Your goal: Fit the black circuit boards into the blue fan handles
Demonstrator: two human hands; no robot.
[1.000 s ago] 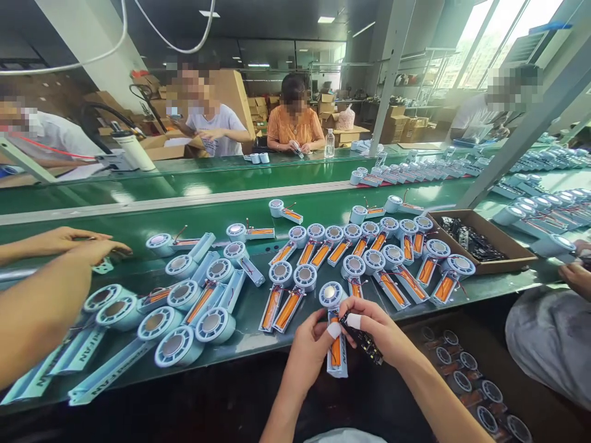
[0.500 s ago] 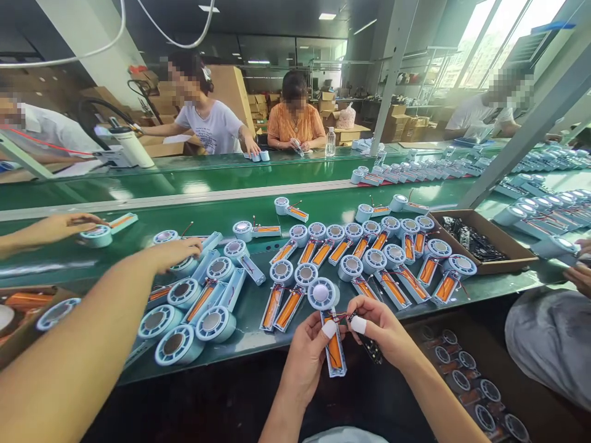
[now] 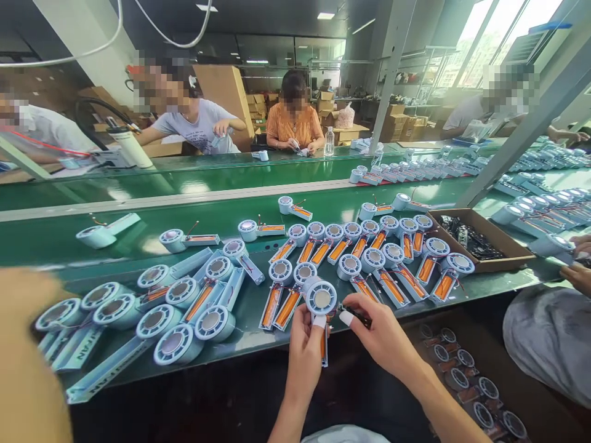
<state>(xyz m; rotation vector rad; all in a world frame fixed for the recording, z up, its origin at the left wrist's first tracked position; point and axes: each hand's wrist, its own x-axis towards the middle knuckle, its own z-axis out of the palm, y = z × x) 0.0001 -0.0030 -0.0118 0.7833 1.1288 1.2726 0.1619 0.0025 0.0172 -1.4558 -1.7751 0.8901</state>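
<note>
Left hand (image 3: 305,351) grips the fan (image 3: 321,298); right hand (image 3: 379,325) pinches the board (image 3: 364,320) just beside it. Whether wires join them cannot be told; if so, pulling the hands apart could strain these. Beyond the hands, other fans (image 3: 279,271) crowd the tabletop (image 3: 253,311), risking knocks.

In the lower centre of the frame, a pale-blue, round-headed plastic fan (image 3: 309,298) shows a silver-grey metallic disc (image 3: 322,299) and a bright orange strip (image 3: 324,346); near it are a thin black circuit board (image 3: 364,319) and a white thumb cover (image 3: 346,317). The glossy table (image 3: 207,215) is green, crossed by a pale stripe (image 3: 184,199). At right, a brown cardboard box (image 3: 503,264) holds black boards (image 3: 466,239). Black lettering (image 3: 98,387) marks pale-blue plastic handles (image 3: 122,366) at lower left. The upper-centre blouse (image 3: 277,128) is mottled orange.
</note>
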